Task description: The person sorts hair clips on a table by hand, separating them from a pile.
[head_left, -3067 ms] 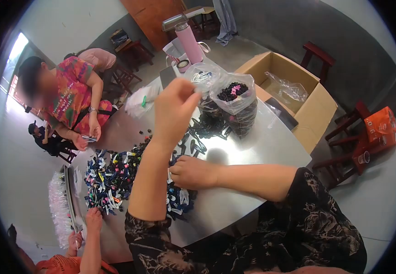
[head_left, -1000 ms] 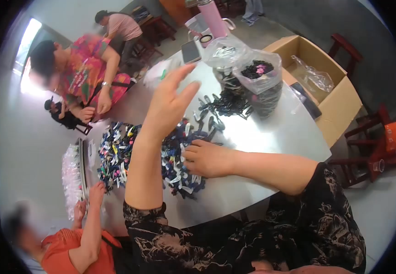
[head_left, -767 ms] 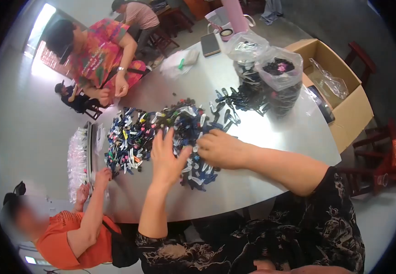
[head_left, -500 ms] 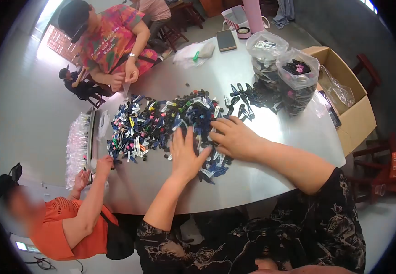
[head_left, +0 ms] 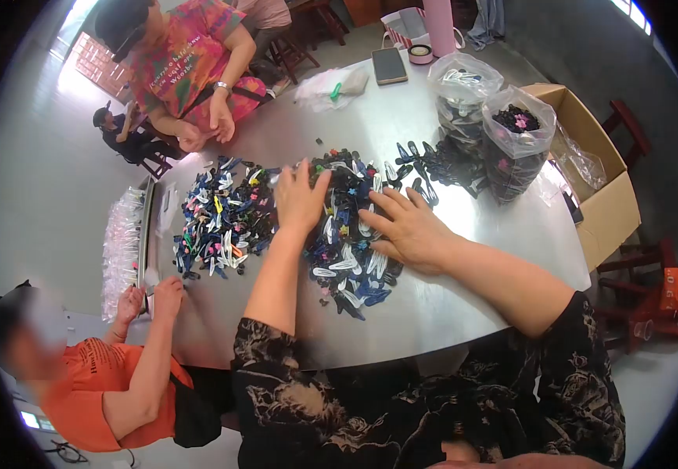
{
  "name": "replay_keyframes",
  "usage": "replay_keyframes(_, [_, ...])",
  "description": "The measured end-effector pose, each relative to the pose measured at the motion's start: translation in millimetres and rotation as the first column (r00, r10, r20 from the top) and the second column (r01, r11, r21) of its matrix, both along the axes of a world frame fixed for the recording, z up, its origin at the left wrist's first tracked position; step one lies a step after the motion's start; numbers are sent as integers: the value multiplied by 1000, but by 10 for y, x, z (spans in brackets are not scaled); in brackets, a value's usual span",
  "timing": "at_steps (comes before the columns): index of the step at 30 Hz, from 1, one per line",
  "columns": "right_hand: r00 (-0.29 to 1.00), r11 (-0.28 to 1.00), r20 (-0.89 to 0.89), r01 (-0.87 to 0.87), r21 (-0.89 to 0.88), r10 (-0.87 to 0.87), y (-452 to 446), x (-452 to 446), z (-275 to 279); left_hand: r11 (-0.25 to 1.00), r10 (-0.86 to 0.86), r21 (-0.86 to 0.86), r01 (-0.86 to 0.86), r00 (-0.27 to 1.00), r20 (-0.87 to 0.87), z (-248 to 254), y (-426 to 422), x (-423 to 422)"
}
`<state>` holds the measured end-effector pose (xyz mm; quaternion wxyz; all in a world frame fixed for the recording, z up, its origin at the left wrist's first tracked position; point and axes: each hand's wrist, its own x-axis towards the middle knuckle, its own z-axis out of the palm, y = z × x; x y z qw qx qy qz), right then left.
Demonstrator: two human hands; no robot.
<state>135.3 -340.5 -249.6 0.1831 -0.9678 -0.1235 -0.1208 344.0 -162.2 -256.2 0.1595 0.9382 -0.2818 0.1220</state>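
Note:
Two heaps of mixed hair clips lie on the metal table: the left heap [head_left: 218, 223] and the right heap [head_left: 347, 262], in black, blue, white and bright colours. My left hand [head_left: 301, 202] rests palm down between the heaps, at the left side of the right one, fingers spread. On the other side of that heap, my right hand [head_left: 411, 234] lies with its fingers stretched apart over the clips' edge. Neither hand grips a clip that I can see; what is under the palms is hidden. Dark snap clips [head_left: 417, 168] lie scattered beyond my right hand.
Filled plastic bags [head_left: 515, 148] stand at the right, beside a cardboard box [head_left: 617, 187]. A phone [head_left: 388, 66] lies at the back. A co-worker in orange [head_left: 104, 391] sits left, another in a patterned shirt [head_left: 190, 70] opposite. A row of clear packets [head_left: 124, 250] stands far left.
My left hand has moved up and left, and a gap has opened between the two heaps. My right hand has shifted slightly. The co-workers' hands have moved a little.

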Motion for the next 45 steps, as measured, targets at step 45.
replay_keyframes(45, [968,981,158,193,31,-196,-108,74,-49,955,-296,-52,292,940,-166,119,13,-657])
